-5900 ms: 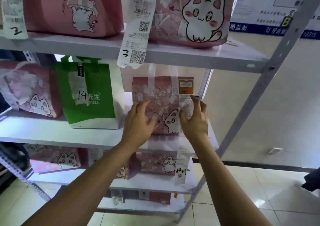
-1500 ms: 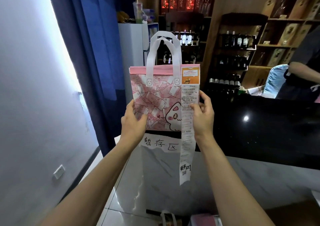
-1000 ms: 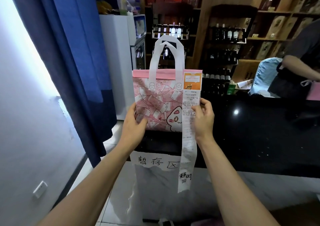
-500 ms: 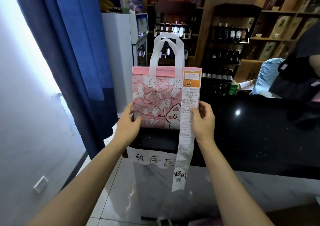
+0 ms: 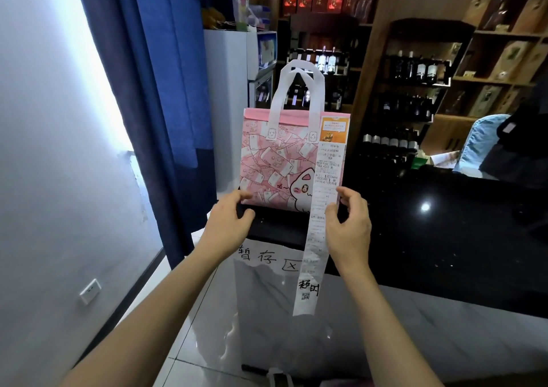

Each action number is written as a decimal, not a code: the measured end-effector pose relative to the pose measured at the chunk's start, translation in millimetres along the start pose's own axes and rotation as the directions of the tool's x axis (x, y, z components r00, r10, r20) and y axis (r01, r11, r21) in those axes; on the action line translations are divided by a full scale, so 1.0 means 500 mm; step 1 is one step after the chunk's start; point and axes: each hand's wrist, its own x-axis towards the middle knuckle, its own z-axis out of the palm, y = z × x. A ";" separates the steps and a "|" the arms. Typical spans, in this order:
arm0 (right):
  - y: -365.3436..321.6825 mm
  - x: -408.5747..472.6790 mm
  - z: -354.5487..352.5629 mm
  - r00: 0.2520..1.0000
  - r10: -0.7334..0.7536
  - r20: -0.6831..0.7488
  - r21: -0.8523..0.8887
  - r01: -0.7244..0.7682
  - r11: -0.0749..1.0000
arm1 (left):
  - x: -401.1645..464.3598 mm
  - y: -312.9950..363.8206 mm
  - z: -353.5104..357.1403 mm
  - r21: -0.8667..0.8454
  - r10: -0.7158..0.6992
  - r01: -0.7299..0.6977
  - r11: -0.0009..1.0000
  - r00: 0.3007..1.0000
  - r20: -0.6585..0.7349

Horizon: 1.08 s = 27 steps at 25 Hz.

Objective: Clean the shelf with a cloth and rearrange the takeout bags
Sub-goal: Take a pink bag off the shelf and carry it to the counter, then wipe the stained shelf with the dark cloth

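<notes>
Wide glossy black stone counter [image 5: 444, 238] across the right and middle, with a white marbled front panel below and a torn handwritten paper sign [image 5: 267, 257] taped at its near edge. Tall dark-blue fabric curtain [image 5: 160, 90] to the left, beside a pale wall. Behind the counter, wooden shelving of dark bottles [image 5: 415, 69] and a white fridge-like cabinet [image 5: 228, 90].

Standing upright on the counter's near edge, just above the sign: pink non-woven takeout bag printed with banknotes and a white cat, white loop handles up [image 5: 284, 164]. Stuck to its right upper corner, a long white paper receipt [image 5: 317, 238], hanging down past the counter edge.

Half a second ago held up by both hands around its lower sides; now set down on the counter, with the grip coming off. Left hand [image 5: 228, 226] just below the bag's lower left corner, fingers loosely bent, fingertips at or barely touching the base, no longer wrapped round it. Right hand [image 5: 350, 226] beside the lower right corner, fingers spread and slack, thumb close by the receipt strip but pinching nothing.

Likely meaning: bag parked off the shelf in a holding spot, hands freeing up, shelf space open for wiping. No cloth in view, so cleaning seemingly not yet begun.
</notes>
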 end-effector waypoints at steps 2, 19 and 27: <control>-0.013 -0.024 0.008 0.994 -0.090 0.060 -0.069 0.094 0.993 | -0.026 0.002 -0.007 0.102 0.045 -0.044 0.994 0.999 -0.013; -0.219 -0.266 0.290 0.709 -0.346 0.615 0.068 0.389 0.919 | -0.254 -0.158 -0.254 0.411 -0.149 0.278 0.868 0.936 -0.318; -0.435 -0.484 0.502 0.490 -0.450 0.746 0.286 0.375 0.882 | -0.416 -0.288 -0.529 0.363 -0.270 0.503 0.784 0.804 -0.530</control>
